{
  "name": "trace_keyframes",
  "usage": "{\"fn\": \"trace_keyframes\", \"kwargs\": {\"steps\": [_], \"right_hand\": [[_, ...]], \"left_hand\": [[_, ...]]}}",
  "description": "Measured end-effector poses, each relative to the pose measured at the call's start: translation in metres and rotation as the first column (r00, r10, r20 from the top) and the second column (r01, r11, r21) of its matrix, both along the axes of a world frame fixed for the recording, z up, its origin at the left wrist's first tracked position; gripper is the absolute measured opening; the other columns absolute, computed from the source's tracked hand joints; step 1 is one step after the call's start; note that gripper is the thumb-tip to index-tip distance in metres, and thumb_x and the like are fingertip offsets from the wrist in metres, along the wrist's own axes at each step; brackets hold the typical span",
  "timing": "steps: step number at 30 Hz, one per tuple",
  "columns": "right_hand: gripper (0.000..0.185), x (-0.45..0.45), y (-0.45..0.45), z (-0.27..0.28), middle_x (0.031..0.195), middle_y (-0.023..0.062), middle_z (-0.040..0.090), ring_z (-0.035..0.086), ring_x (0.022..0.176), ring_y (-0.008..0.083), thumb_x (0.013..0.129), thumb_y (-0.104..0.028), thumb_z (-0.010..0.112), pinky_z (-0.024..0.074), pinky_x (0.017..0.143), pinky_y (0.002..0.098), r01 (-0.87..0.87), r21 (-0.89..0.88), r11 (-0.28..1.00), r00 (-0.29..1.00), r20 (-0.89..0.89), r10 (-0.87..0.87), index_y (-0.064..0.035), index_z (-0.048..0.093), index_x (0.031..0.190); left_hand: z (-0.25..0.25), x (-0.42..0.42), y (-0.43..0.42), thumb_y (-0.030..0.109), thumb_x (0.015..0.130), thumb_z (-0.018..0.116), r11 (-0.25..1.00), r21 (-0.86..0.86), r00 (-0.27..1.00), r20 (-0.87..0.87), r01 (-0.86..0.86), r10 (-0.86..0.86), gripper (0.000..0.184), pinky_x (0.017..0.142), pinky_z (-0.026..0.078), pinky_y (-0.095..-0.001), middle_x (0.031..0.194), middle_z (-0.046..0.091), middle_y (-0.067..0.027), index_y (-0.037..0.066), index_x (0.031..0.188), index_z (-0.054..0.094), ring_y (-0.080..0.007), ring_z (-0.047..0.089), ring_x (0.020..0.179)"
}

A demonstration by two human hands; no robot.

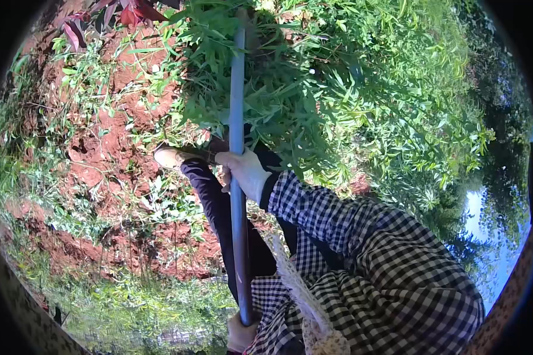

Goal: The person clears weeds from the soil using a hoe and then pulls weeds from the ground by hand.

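A long, smooth grey pole (237, 100) runs up the view from near my body into green weeds, darker and brownish towards its near end. Its far end is hidden among leaves, so I cannot tell what tool it belongs to. Partway along it, my right hand (249, 173) is closed round the pole, the black-and-white checked sleeve (337, 219) reaching in from the right. At the bottom edge, my left hand (241, 334) is closed about the near end, partly cut off by the frame.
Red soil (100, 154) with scattered weeds lies to the left. Dense green plants (385, 106) fill the upper right. Dark red leaves (133, 13) hang at the top left. My dark-trousered leg (210, 195) and a shoe (169, 157) are beside the pole. A pale knitted strap (296, 281) hangs in front.
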State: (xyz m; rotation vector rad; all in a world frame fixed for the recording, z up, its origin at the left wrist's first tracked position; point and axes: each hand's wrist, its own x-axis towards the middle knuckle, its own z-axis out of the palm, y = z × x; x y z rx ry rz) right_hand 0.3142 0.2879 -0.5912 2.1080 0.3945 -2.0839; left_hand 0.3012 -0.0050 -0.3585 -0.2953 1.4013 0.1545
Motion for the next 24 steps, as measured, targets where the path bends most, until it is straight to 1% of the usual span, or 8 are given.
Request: {"fn": "trace_keyframes", "kwargs": {"steps": [2, 5, 8, 11, 13, 18, 19, 24], "right_hand": [[0.019, 0.007, 0.023, 0.01, 0.064, 0.004, 0.048, 0.049, 0.049, 0.0159, 0.08, -0.019, 0.064, 0.0498, 0.046, 0.0342, -0.01, 0.024, 1.0, 0.996, -0.087, 0.013, -0.0039, 0.053, 0.077], [0.013, 0.011, 0.055, 0.001, 0.07, 0.0016, 0.048, 0.048, 0.055, 0.0129, 0.083, -0.016, 0.06, 0.0502, 0.048, 0.0336, 0.001, 0.171, 0.985, 0.999, -0.033, 0.005, -0.0045, 0.056, 0.08], [0.013, 0.027, 0.059, -0.02, 0.07, 0.0013, 0.049, 0.049, 0.055, 0.0128, 0.088, -0.014, 0.051, 0.0513, 0.051, 0.0332, 0.065, 0.159, 0.985, 0.997, -0.056, -0.057, -0.0042, 0.059, 0.088], [0.018, 0.049, 0.018, -0.029, 0.063, 0.0049, 0.051, 0.052, 0.052, 0.0167, 0.086, -0.015, 0.056, 0.0523, 0.048, 0.0355, 0.047, 0.045, 0.998, 0.998, -0.042, -0.045, -0.0008, 0.06, 0.096], [0.014, 0.05, -0.008, -0.013, 0.061, 0.0023, 0.049, 0.05, 0.05, 0.0142, 0.085, -0.017, 0.056, 0.0504, 0.049, 0.0336, -0.014, -0.008, 1.0, 0.996, -0.088, 0.013, -0.0043, 0.054, 0.08], [0.015, 0.041, -0.01, 0.002, 0.06, 0.0017, 0.046, 0.049, 0.05, 0.0146, 0.083, -0.017, 0.06, 0.0497, 0.047, 0.0345, 0.081, -0.061, 0.995, 0.997, 0.025, -0.079, -0.0067, 0.052, 0.075], [0.016, 0.04, 0.004, 0.001, 0.061, 0.0019, 0.046, 0.049, 0.05, 0.0147, 0.083, -0.017, 0.06, 0.0493, 0.047, 0.0343, 0.068, -0.018, 0.998, 0.998, -0.01, -0.068, -0.0066, 0.051, 0.075], [0.026, 0.029, 0.079, 0.007, 0.069, 0.0032, 0.05, 0.053, 0.059, 0.0177, 0.089, -0.032, 0.056, 0.0488, 0.054, 0.034, 0.135, 0.103, 0.985, 0.955, -0.277, -0.102, -0.0069, 0.051, 0.08]], "left_hand": [[-0.01, -0.007, 0.034, 0.017, 0.068, 0.072, 0.996, -0.004, 0.996, -0.003, 0.087, -0.087, 0.027, 0.067, 0.05, -0.0315, 0.075, 0.067, -0.012, 0.0, 0.089, 0.064, -0.0192, 0.065, 0.068], [-0.039, -0.006, 0.047, 0.018, 0.07, 0.07, 0.99, 0.132, 0.999, -0.025, 0.046, -0.043, 0.027, 0.063, 0.048, -0.032, 0.07, 0.065, -0.0123, 0.0, 0.088, 0.062, -0.018, 0.063, 0.064], [-0.057, -0.003, 0.055, 0.018, 0.069, 0.07, 0.993, 0.111, 0.999, -0.012, 0.041, -0.04, 0.027, 0.062, 0.048, -0.0328, 0.069, 0.063, -0.0127, 0.0, 0.087, 0.061, -0.0205, 0.062, 0.063], [-0.032, 0.002, 0.036, 0.025, 0.069, 0.072, 0.977, 0.047, 0.978, -0.032, 0.209, -0.208, 0.033, 0.063, 0.049, -0.0353, 0.073, 0.065, -0.0153, 0.002, 0.089, 0.062, -0.0249, 0.064, 0.067], [-0.009, 0.008, 0.005, 0.028, 0.068, 0.074, 0.976, 0.041, 0.977, -0.034, 0.214, -0.212, 0.034, 0.062, 0.049, -0.0367, 0.073, 0.064, -0.0172, 0.001, 0.087, 0.063, -0.0263, 0.064, 0.065], [0.005, 0.005, 0.017, 0.022, 0.069, 0.073, 0.984, -0.019, 0.983, -0.046, 0.176, -0.176, 0.03, 0.061, 0.048, -0.0365, 0.07, 0.064, -0.0182, -0.001, 0.086, 0.063, -0.0265, 0.064, 0.063], [-0.005, 0.005, 0.021, 0.023, 0.07, 0.072, 0.987, 0.134, 0.993, -0.087, 0.091, -0.08, 0.029, 0.06, 0.048, -0.0362, 0.069, 0.064, -0.0178, -0.001, 0.084, 0.063, -0.0253, 0.065, 0.063], [-0.047, 0.002, 0.072, 0.023, 0.071, 0.07, 0.976, 0.179, 0.983, -0.156, 0.124, -0.097, 0.026, 0.056, 0.046, -0.037, 0.063, 0.06, -0.0154, 0.002, 0.082, 0.06, -0.0252, 0.06, 0.056]]}}
